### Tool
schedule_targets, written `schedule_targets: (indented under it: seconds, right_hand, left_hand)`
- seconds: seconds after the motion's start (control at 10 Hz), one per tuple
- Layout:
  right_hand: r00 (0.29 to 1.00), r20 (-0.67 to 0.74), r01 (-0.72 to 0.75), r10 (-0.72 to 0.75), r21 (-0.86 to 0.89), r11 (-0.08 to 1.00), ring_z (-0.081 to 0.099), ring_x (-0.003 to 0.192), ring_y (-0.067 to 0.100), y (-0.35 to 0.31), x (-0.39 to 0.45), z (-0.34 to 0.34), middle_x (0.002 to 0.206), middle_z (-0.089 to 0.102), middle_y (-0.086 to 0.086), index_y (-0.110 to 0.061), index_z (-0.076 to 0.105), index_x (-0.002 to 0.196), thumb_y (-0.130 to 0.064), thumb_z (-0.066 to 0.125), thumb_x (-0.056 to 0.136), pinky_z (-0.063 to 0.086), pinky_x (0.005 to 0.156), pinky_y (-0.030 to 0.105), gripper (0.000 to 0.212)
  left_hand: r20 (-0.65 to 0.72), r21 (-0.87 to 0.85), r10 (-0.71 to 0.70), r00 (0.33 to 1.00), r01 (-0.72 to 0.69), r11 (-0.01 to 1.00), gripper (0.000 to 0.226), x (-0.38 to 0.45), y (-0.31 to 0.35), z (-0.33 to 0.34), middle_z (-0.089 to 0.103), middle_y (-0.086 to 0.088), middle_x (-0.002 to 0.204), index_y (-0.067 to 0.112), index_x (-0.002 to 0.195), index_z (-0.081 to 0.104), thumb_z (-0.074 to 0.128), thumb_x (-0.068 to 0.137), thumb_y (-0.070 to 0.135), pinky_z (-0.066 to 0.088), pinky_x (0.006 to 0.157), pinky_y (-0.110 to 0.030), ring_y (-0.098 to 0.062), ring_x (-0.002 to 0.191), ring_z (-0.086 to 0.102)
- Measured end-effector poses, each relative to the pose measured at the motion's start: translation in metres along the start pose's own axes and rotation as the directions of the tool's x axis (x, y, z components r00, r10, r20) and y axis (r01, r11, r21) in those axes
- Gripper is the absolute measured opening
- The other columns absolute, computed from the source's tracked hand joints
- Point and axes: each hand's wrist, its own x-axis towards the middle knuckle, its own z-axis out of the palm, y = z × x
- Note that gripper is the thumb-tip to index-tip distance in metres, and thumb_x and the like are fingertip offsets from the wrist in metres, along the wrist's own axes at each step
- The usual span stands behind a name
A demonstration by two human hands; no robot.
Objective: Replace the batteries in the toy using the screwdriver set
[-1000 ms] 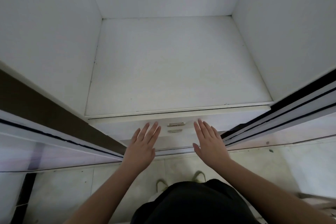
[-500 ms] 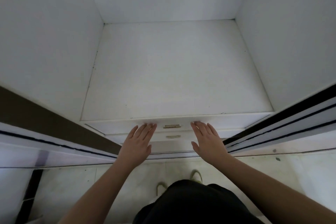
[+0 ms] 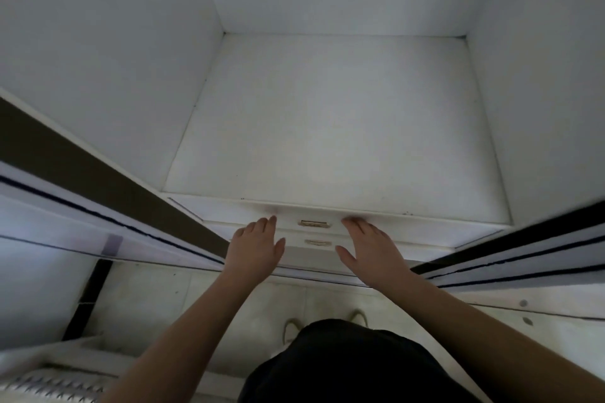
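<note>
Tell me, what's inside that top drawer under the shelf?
Nothing inside shows: the top drawer looks closed, only its white front and metal handle visible. Both the left hand and right hand lie flat against it.

- The shelf (image 3: pixel 334 127) and the drawer fronts (image 3: pixel 425 229) are white.
- Both drawer handles (image 3: pixel 314 223) are of gold colour.
- The floor tiles (image 3: pixel 203 298) are pale cream.
- The garment (image 3: pixel 343 366) is black.

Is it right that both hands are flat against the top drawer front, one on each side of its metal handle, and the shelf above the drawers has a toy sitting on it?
Not quite. In the head view the left hand and right hand do flank the top drawer's metal handle, but the shelf above is bare: no toy shows on it.
</note>
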Motion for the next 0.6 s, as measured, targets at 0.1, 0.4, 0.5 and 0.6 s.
schedule_targets:
  seconds: [0.1, 0.4, 0.5, 0.6]
  right_hand:
    - [0.996, -0.035, 0.079, -0.078, 0.028, 0.996, 0.043, 0.13, 0.02, -0.004, 0.003, -0.001, 0.144, 0.044, 0.002, -0.016, 0.035, 0.146, -0.044, 0.043, 0.097, 0.036, 0.106, 0.033, 0.056]
    - [0.923, -0.106, 0.376, -0.37, 0.047, 0.925, 0.062, 0.106, 0.021, -0.069, 0.022, 0.017, 0.119, 0.064, 0.006, -0.009, 0.054, 0.132, -0.042, 0.035, 0.095, 0.05, 0.09, 0.033, 0.053]
    - [0.865, -0.092, 0.494, -0.493, -0.006, 0.869, 0.061, 0.107, 0.023, -0.103, 0.03, 0.03, 0.12, 0.063, 0.009, -0.006, 0.053, 0.132, -0.04, 0.034, 0.096, 0.05, 0.091, 0.035, 0.053]
    - [0.827, -0.001, 0.562, -0.562, 0.012, 0.827, 0.057, 0.115, 0.024, -0.147, 0.035, 0.038, 0.127, 0.059, 0.009, -0.007, 0.05, 0.137, -0.045, 0.03, 0.094, 0.047, 0.096, 0.037, 0.06]
  left_hand:
    - [-0.044, -0.027, -0.037, 0.998, 0.036, 0.999, 0.065, -0.013, 0.003, 0.0, 0.056, -0.011, 0.135, 0.008, 0.143, 0.042, 0.024, 0.096, 0.05, 0.045, 0.099, -0.041, -0.027, 0.121, 0.055]
    - [-0.033, -0.094, -0.354, 0.935, 0.35, 0.932, 0.068, -0.092, -0.021, 0.003, 0.039, -0.001, 0.152, 0.021, 0.152, 0.025, 0.021, 0.095, 0.06, 0.022, 0.118, -0.041, -0.02, 0.142, 0.032]
    - [0.016, -0.128, -0.464, 0.885, 0.462, 0.877, 0.07, -0.125, -0.042, 0.009, 0.033, -0.001, 0.155, 0.022, 0.153, 0.019, 0.016, 0.095, 0.059, 0.016, 0.119, -0.041, -0.02, 0.144, 0.026]
    - [0.032, -0.165, -0.546, 0.837, 0.543, 0.823, 0.079, -0.154, -0.064, 0.02, 0.026, 0.0, 0.158, 0.022, 0.153, 0.017, 0.002, 0.088, 0.063, 0.012, 0.119, -0.042, -0.02, 0.146, 0.02]
